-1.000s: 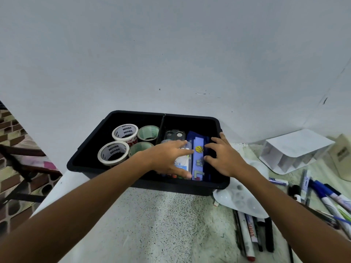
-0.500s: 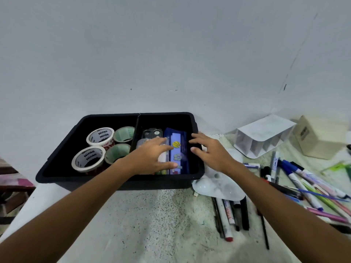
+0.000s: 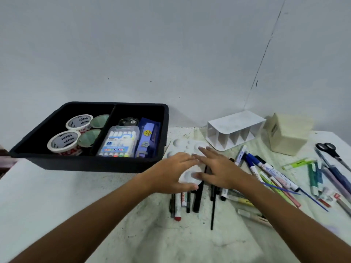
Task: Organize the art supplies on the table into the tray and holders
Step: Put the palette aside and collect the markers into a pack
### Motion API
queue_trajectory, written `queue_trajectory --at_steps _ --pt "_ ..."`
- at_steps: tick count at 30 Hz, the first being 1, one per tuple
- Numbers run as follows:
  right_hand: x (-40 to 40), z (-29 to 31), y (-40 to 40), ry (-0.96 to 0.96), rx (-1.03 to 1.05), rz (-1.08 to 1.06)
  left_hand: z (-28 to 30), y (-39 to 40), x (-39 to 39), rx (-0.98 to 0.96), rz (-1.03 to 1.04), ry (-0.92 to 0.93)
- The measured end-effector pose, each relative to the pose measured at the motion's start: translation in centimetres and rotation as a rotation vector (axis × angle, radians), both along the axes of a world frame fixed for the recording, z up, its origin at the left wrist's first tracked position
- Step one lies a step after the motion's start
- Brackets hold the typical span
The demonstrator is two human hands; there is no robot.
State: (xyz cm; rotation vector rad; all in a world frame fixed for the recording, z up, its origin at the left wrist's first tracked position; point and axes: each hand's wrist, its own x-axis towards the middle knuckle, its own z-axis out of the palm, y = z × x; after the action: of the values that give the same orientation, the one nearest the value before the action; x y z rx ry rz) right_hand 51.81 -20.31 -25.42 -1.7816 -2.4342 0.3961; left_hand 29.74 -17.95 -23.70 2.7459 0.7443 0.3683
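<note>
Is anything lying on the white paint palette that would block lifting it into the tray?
Nothing rests on the palette except the left hand and right hand. Its near edge overlaps several pens. The black tray stands just left, with no visible obstacle between.

plain grey-white wall (image 3: 171, 44), thin dark crack, speckled pale tabletop (image 3: 57, 196)

Four tape rolls (image 3: 64, 142); one black tray (image 3: 167, 118) with two compartments; one pen case (image 3: 118, 143); one white palette (image 3: 182, 147); one scissors (image 3: 329, 149); two hands (image 3: 171, 171).
</note>
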Motion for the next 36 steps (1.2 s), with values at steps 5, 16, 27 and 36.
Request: queue_trajectory --at_steps 5,16,27,36 --pt "0.7 -0.9 -1.3 -0.155 0.003 0.101 -3.0 -1.6 -0.5 -0.111 0.226 0.266" --pt "3.7 -0.3 -1.4 0.232 0.115 0.014 -3.7 -2.8 -0.3 -0.020 0.254 -0.086" --pt "1.5 -1.1 -0.9 0.402 -0.071 -0.351 -4.2 -1.8 1.4 -0.377 0.539 -0.201" --pt "1.1 0.3 -0.1 1.047 -0.011 -0.604 -4.4 -1.3 2.2 -0.416 0.590 -0.248"
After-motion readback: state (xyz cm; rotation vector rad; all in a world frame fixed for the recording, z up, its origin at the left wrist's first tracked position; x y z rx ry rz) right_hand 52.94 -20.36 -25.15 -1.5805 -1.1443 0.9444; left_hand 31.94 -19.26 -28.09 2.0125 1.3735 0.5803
